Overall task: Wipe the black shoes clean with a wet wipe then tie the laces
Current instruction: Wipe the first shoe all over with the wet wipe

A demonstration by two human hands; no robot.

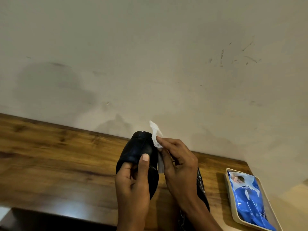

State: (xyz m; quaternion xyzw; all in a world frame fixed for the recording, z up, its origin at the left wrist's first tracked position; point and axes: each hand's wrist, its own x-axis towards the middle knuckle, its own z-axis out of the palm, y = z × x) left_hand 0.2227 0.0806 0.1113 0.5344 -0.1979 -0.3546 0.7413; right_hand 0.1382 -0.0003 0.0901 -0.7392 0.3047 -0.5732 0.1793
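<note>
Left hand: my left hand [133, 184] clamps the glossy black leather shoe [140, 147], thumb across its upper, lifted above the wooden counter [58, 155].
Right hand: my right hand [178, 160] pinches the thin white wet wipe [155, 135] against the shoe's toe side.
Handling: the shoe looks stiff and slick, best gripped by the throat; the wipe is limp.
</note>
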